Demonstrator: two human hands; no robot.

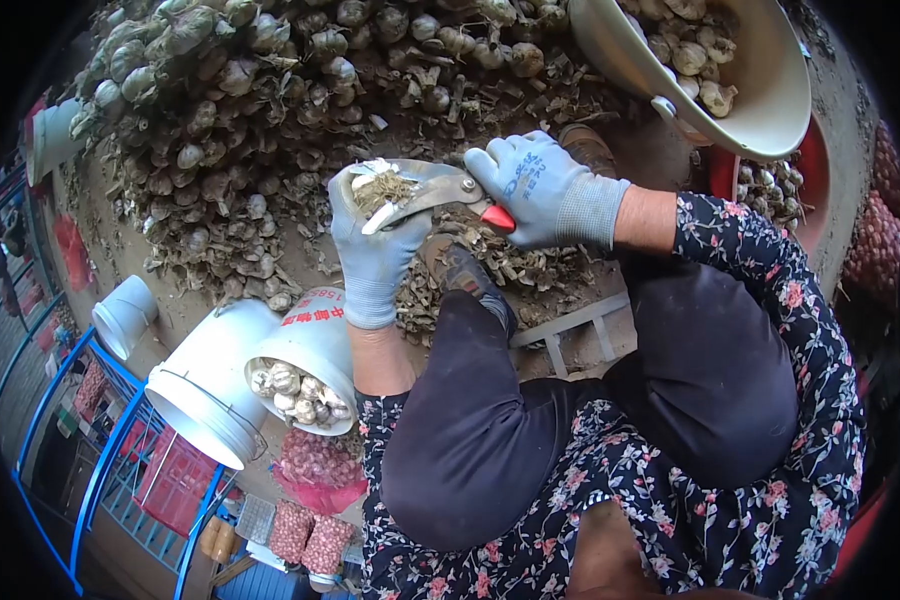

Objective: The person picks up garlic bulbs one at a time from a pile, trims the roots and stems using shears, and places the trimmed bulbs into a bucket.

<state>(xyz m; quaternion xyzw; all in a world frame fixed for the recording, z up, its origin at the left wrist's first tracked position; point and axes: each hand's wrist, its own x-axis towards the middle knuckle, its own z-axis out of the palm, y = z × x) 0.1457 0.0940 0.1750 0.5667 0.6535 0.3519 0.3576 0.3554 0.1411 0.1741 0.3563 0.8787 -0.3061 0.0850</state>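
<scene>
A heap of garlic spread across the ground at far left and far center, its loose bulbs mixed with dry stalks and husks. A cream bucket tilted at far right with bulbs inside, above a red tub that also held garlic. At left, a large white bucket lay on its side between a smaller white pail and a red-lettered bucket, garlic showing at the last one's mouth. A pink mesh sack sat at near left, beyond the seated person's knee.

Over the stalks, the person's gloved left hand cradled a garlic bulb, roots facing up, its fingers curved around the bulb and partly hidden by the blades. The gloved right hand gripped red-handled shears, fingers curled and pressed together around the handles. The bulb was between the parted blades; whether both touched it could not be told.
</scene>
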